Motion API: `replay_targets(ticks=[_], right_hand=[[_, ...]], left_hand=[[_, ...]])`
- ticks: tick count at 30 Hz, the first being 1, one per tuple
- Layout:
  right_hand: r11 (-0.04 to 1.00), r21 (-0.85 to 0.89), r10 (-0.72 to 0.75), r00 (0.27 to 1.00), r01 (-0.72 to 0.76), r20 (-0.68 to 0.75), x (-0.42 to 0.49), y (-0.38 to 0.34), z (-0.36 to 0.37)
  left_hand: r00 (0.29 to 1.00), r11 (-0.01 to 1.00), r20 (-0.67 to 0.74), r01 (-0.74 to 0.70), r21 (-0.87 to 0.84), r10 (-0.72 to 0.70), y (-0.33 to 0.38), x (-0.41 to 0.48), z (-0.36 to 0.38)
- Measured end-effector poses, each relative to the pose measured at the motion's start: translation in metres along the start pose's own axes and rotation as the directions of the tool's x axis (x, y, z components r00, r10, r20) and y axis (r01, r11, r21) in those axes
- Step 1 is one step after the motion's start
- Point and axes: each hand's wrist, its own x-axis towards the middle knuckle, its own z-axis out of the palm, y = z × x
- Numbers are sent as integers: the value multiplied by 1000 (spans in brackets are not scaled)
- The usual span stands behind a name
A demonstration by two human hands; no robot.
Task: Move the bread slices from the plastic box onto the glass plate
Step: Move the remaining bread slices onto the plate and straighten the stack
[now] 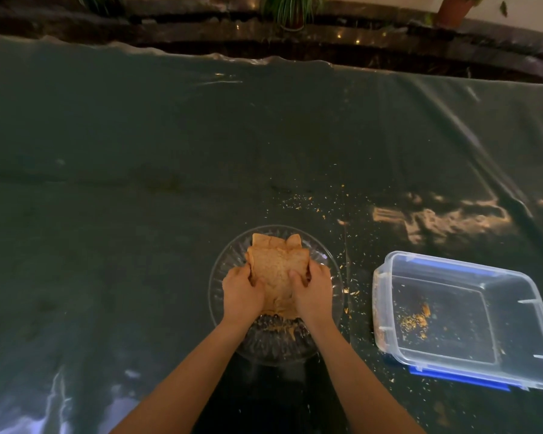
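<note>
A stack of brown bread slices (276,267) sits over the middle of the round ribbed glass plate (326,261). My left hand (242,292) grips the stack's left side and my right hand (314,291) grips its right side, thumbs on top. More slice corners stick out at the far end of the stack. The clear plastic box (464,321) lies to the right of the plate, with only crumbs and a small bread scrap on its bottom.
The table is covered with a dark glossy plastic sheet (138,183). Crumbs are scattered between the plate and the box and beyond the plate. A blue lid (458,379) lies under the box's near edge. Potted plants stand past the table's far edge.
</note>
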Motion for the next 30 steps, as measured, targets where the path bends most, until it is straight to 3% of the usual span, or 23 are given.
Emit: replay_targets(ticks=[3,9,13,19,25,30], right_hand=[[999,-33,-39,997,37,-69,-7,2,2],[990,-7,-138,983,138,-120,-23,-4,-1],[995,22,-91,991,94,-103,-27,-3,-8],[1000,-14,-18,999,18,-50,-26,3,-7],[999,-44,-24,999,22,-42,-23,3,-2],[999,43,-15,995,20,-97,-33,2,-5]], left_hand=[[999,1000,-29,19,16,-18,-1,-5,0],[987,995,-137,-93,-23,89,-1,-22,4],[991,995,-109,-81,-57,75,-5,-27,2],[997,997,-19,-72,37,72,-13,-22,0],[994,988,-58,-83,126,91,-12,-19,3],[986,995,-135,-89,41,93,-12,-27,3]])
